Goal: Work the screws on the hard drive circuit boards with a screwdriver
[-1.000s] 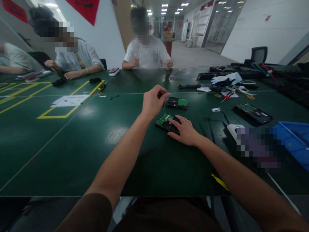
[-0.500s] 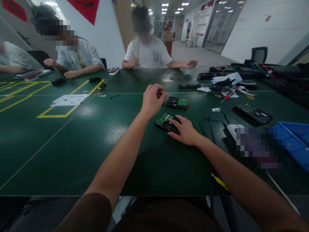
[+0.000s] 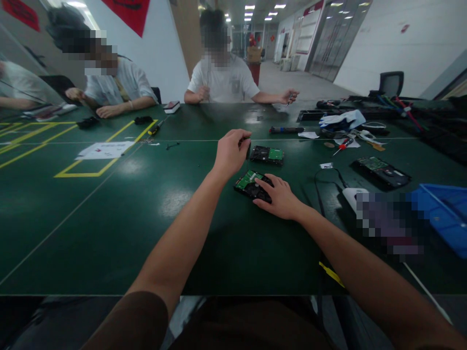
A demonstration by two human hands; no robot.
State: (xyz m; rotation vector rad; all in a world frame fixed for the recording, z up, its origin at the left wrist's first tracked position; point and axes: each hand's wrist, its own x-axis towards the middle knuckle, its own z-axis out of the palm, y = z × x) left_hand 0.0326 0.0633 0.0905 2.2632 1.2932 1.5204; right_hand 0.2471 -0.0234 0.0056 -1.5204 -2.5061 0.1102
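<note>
Gripping flat green-and-black hard drive (image 3: 251, 183) across with spread right hand (image 3: 280, 197), inside near edge of glossy green worktop (image 3: 109, 228); near curled left hand (image 3: 232, 151), closure and contents untellable; perhaps risking skids through slack pressure.

Green tbl (image 3: 109, 233), R side: blue bin (image 3: 443, 218) at edge, wht item (image 3: 353, 197) w/ blk cord (image 3: 316, 184), red-handled s/driver (image 3: 343, 145), wht/blue cloth (image 3: 343, 119), dk cyl tool (image 3: 287, 130) just beside wht scrap (image 3: 309, 135). L side: yel tape outline (image 3: 78, 175) w/ wht sheet (image 3: 105, 150) across it, yel/blk s/driver (image 3: 156, 128) by outline's far corner, sm box (image 3: 172, 107) nr far edge. Beyond: co-worker (image 3: 222, 80) in wht tee, 2nd person (image 3: 134, 82) in pale shirt, blk chair (image 3: 391, 83), red wall hanging (image 3: 127, 14)
</note>
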